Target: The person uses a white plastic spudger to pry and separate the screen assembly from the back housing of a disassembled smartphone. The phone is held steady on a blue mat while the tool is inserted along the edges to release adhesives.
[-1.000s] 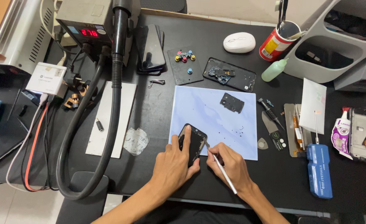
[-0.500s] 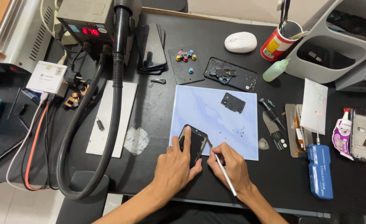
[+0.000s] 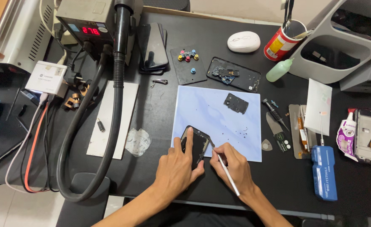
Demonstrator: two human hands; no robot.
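Note:
A small black opened phone (image 3: 198, 143) lies at the near left corner of a pale blue work mat (image 3: 219, 117). My left hand (image 3: 178, 168) rests on it, index finger stretched along its left edge and thumb at its lower end, pinning it down. My right hand (image 3: 231, 166) grips a thin silver tool (image 3: 226, 172) like a pen, its tip touching the phone's right edge. A small black part (image 3: 236, 103) and several tiny dark screws lie further up the mat.
A hot-air station with a red display (image 3: 90, 25) and its thick black hose (image 3: 109, 122) take up the left. Stacked phones (image 3: 154, 46), a black phone back cover (image 3: 234, 75), a white mouse (image 3: 244, 41), a red cup of tools (image 3: 282, 42), a blue case (image 3: 323, 172) surround the mat.
The view has drifted slightly. Both hands stay on the phone with almost no movement; the tool tip remains at its right edge.

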